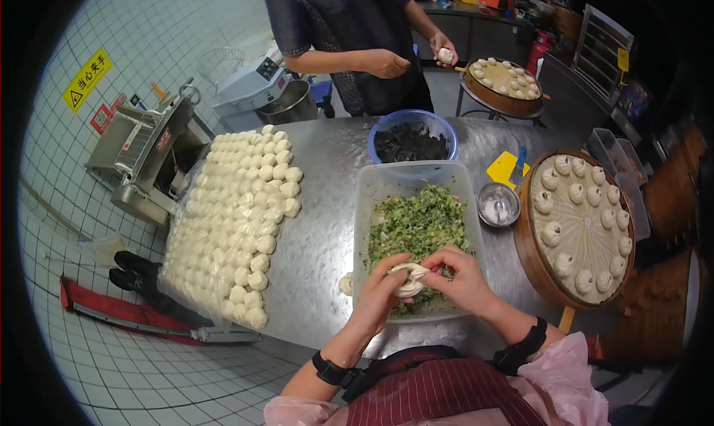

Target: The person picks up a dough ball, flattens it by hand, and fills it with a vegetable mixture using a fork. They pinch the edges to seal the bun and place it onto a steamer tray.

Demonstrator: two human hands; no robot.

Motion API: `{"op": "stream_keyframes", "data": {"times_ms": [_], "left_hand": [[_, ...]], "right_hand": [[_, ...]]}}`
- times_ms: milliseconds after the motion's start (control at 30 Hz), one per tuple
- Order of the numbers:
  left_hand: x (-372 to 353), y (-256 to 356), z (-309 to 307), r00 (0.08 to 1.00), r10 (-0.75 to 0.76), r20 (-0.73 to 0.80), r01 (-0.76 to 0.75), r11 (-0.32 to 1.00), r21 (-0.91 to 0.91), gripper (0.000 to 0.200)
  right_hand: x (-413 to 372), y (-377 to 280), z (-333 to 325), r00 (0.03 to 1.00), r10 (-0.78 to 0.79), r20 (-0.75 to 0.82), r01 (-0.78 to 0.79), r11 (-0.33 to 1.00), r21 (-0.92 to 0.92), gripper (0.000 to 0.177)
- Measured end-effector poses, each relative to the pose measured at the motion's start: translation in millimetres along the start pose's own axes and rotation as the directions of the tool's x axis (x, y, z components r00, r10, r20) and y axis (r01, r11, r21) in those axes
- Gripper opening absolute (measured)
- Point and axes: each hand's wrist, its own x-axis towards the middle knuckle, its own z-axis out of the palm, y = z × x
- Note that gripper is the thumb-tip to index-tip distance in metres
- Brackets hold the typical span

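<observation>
My left hand (381, 285) cups a partly closed bun (408, 280) with green filling showing in its middle. The fingers of my right hand (455, 276) pinch the dough edge at the bun's right side. Both hands are over the near end of a clear plastic tub (363, 203) that holds chopped green filling (424, 216). Just left of the tub, a small dough piece (346, 284) lies on the metal table (316, 233).
Many dough balls (256, 195), partly under plastic, cover the table's left. A blue bowl (375, 152) of dark filling stands behind the tub. At right are a metal bowl (499, 204), a yellow scraper (502, 167) and a steamer (524, 259) of buns. Across the table, a person (346, 39) holds a bun.
</observation>
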Motion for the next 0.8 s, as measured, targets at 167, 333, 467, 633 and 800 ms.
{"op": "stream_keyframes", "data": {"times_ms": [167, 333, 467, 633, 800], "left_hand": [[3, -17, -5, 0.977, 0.198, 0.080, -0.213, 0.903, 0.373, 0.035], [8, -21, -14, 0.977, 0.115, 0.182, -0.206, 0.740, 0.641, 0.034], [7, -9, -6, 0.981, 0.105, 0.163, -0.165, 0.895, 0.414, 0.035], [8, -7, 1, 0.997, 0.069, -0.045, -0.065, 0.995, 0.079, 0.035], [3, -13, -4, 0.981, 0.150, 0.119, -0.189, 0.859, 0.476, 0.031]], "right_hand": [[-1, -7, 2, 0.986, -0.164, -0.035, 0.161, 0.983, -0.085, 0.013], [0, -21, 1, 0.975, -0.220, 0.009, 0.218, 0.957, -0.190, 0.013], [4, -9, 0, 0.998, -0.045, 0.031, 0.047, 0.998, -0.053, 0.013], [2, -5, 1, 0.999, -0.035, -0.004, 0.035, 0.998, -0.050, 0.015], [1, -13, -2, 0.985, -0.171, 0.038, 0.174, 0.980, -0.096, 0.015]]}}
